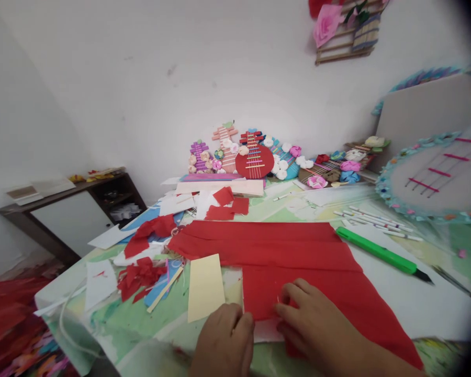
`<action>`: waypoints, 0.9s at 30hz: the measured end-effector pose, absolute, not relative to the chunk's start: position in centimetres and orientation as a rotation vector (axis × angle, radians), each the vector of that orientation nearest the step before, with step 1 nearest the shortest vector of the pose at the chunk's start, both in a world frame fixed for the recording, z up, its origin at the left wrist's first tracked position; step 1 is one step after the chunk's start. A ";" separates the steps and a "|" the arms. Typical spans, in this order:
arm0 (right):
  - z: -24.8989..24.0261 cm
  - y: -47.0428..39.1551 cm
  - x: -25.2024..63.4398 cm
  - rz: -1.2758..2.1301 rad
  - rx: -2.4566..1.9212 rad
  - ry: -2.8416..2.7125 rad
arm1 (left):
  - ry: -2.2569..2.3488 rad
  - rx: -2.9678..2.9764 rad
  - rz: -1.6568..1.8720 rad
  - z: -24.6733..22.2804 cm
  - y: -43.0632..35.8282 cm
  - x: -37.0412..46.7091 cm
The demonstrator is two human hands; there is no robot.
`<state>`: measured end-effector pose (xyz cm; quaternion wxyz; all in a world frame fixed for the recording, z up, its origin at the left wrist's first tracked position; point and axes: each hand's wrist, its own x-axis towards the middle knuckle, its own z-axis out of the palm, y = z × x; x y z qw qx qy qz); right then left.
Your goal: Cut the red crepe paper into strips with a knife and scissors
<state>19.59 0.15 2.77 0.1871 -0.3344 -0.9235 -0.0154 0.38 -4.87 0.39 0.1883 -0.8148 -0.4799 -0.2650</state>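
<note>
A large red sheet (pixel 267 238), soft like cloth or crepe paper, lies creased across the table in front of me. One part of it extends toward me, its lower edge over a strip of white. My left hand (pixel 224 340) is closed at the lower left corner of this part, thumb and fingers pinching the edge. Just to the right, my right hand (pixel 317 324) has bent fingers gripping the red material, with some of it hanging below them. The right fingertips are partly hidden. A pale yellow paper card (pixel 206 288) lies beside my left hand.
A green utility knife (pixel 379 251) rests on white paper at right, near several white pens (pixel 377 222). Red scraps (pixel 141 277) and paper strips clutter the left. Decorated instrument-shaped crafts (pixel 255 157) stand along the wall. A low cabinet (pixel 70 217) is beyond the table's left edge.
</note>
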 end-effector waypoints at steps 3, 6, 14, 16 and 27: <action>3.8 0.6 19.6 0.105 -0.914 -2.597 | -1.395 -2.234 -0.823 1.2 -4.8 0.8; 4.7 1.6 19.4 0.280 -0.889 -2.531 | -1.480 -2.135 -0.944 1.7 -4.6 1.3; 6.0 5.4 19.1 0.452 -0.968 -2.425 | -1.492 -2.382 -0.943 1.4 -4.0 2.6; 5.8 5.7 19.1 0.503 -1.003 -2.410 | -1.436 -2.463 -0.901 0.9 -3.9 3.2; 5.9 6.6 18.3 0.645 -1.007 -2.393 | -1.195 -2.524 -0.874 -1.8 -3.1 5.6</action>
